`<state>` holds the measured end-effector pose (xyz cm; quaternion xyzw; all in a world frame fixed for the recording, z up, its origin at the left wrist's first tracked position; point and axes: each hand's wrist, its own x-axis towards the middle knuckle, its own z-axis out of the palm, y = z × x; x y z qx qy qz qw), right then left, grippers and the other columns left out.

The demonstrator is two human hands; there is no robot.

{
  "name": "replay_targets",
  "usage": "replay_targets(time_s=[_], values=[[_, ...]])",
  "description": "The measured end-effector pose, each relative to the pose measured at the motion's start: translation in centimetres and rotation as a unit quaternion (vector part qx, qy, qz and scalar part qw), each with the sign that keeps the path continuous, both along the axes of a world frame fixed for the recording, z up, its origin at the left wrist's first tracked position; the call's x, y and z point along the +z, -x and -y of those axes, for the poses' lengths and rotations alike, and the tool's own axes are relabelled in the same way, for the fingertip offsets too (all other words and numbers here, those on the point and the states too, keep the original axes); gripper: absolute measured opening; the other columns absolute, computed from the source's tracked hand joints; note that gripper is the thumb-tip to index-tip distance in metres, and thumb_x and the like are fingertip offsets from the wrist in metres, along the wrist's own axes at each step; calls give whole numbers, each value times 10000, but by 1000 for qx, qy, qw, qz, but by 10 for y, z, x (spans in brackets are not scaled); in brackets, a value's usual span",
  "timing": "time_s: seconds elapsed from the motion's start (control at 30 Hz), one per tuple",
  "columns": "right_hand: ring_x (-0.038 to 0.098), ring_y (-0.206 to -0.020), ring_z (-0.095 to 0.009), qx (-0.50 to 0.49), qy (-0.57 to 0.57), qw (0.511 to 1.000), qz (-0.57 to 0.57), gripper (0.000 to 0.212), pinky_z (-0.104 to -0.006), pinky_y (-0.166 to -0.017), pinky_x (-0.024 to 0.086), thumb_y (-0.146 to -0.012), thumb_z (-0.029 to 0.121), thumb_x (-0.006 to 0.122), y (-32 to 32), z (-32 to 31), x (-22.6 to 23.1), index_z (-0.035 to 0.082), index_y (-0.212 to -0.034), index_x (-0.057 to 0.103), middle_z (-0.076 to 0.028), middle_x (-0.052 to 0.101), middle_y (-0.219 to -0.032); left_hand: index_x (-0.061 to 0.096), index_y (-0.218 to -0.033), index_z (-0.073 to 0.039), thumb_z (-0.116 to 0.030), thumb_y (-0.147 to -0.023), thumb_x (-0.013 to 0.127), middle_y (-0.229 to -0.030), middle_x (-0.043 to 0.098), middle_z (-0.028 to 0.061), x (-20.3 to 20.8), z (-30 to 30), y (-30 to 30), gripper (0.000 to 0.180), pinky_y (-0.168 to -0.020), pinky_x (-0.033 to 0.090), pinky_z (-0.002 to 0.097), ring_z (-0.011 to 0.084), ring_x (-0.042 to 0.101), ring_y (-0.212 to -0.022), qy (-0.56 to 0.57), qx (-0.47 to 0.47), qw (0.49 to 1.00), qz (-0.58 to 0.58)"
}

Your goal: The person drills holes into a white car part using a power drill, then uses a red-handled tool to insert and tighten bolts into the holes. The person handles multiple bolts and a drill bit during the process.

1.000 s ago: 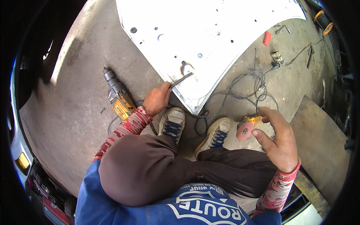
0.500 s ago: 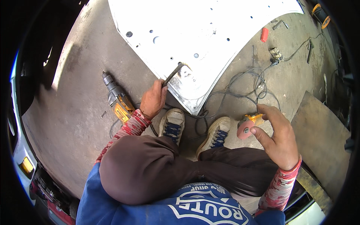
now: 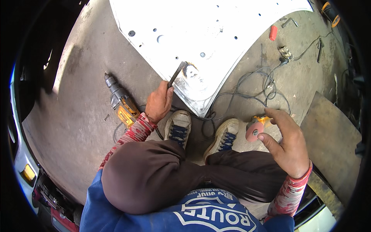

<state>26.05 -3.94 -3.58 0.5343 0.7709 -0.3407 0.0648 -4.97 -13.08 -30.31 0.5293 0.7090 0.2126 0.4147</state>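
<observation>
My left hand [image 3: 158,101] is closed around a dark metal bar [image 3: 177,73]. The bar's far end lies over the lower corner of a white sheet-metal panel [image 3: 170,50], beside a scorched patch [image 3: 192,71]. Thumb and fingers apart, my right hand [image 3: 288,143] is raised on the right with nothing in it. Beneath its fingertips is a yellow angle grinder [image 3: 259,119], its pink disc [image 3: 253,132] facing up; my thumb overlaps the disc's edge in view, and I cannot tell whether it touches. The hand hides part of the grinder.
A yellow and grey power drill [image 3: 123,104] lies left of my left hand. Black cable [image 3: 239,91] loops across the concrete between my shoes and the panel. A red block [image 3: 273,33] and small tools lie far right. A brown flat sheet [image 3: 332,131] is at the right.
The bar's far end has shifted slightly left, baring more of the scorched patch. My right hand has hardly moved.
</observation>
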Motion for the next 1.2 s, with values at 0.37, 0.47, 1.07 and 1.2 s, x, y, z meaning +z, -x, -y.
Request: replay_targets(time_s=[0.37,0.47,1.07,1.2], values=[[643,-1032,-339,-1,13,1000,12,556,-396,-910,511,-806,103,798,2,2,-2,-15,-1306,586,-198,647,-1176,505,-1013,-34,-291,-1037,492,-738,633,261,4,-2,-6,258,-655,471,570,500,623,-731,62,-109,988,-91],[643,-1038,-340,2,6,1000,8,557,-394,-914,510,-808,108,799,2,-1,-2,-16,-1308,586,-201,646,-1183,504,-998,-31,-274,-1043,485,-721,605,260,6,-3,-5,248,-634,457,552,490,610,-718,25,-128,990,-47],[638,-1043,-353,3,14,1000,23,531,-402,-920,505,-823,122,790,3,1,-3,-16,-1295,591,-202,647,-1188,494,-963,-16,-256,-1034,506,-710,599,274,4,-5,-9,250,-627,444,562,503,598,-694,9,-97,995,-16],[637,-1043,-355,6,7,1000,16,538,-406,-922,503,-817,122,791,3,3,-4,-20,-1294,589,-203,647,-1180,487,-967,-13,-258,-1031,508,-727,609,284,7,-4,-12,254,-643,449,578,508,604,-707,61,-119,988,-83]])
